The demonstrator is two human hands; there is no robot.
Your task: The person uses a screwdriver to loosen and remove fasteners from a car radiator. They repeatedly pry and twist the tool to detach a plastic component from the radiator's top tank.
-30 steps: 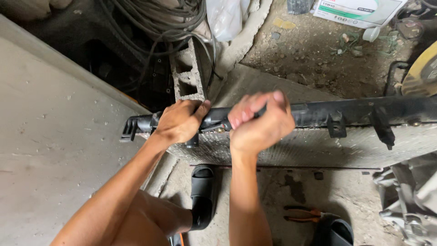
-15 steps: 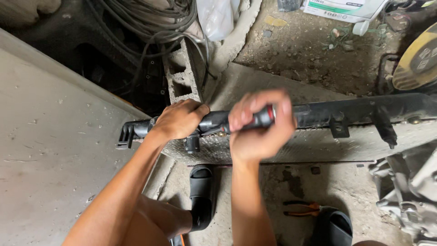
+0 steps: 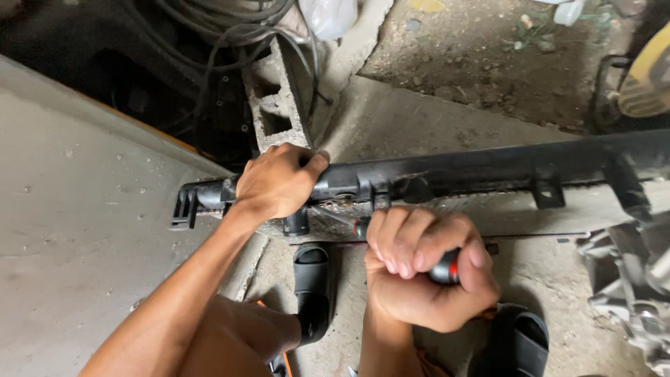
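A long black plastic radiator tank (image 3: 488,171) runs across the view, lying over a metal core whose edge shows below it. My left hand (image 3: 276,181) is wrapped over the tank near its left end. My right hand (image 3: 426,269) sits just below the tank, fist closed around a tool with a black and red handle (image 3: 447,269). The tool's thin shaft (image 3: 335,215) points up and left to a fitting under the tank.
A grey concrete block (image 3: 276,105) stands behind the tank, with black cables (image 3: 216,28) above it. Black sandals (image 3: 313,290) are on my feet below. A grey metal part (image 3: 628,279) lies at the right, a yellow disc (image 3: 645,80) at the upper right.
My right hand has dropped from the top of the tank to just below it, still gripping the tool. The left hand has kept its hold on the tank.
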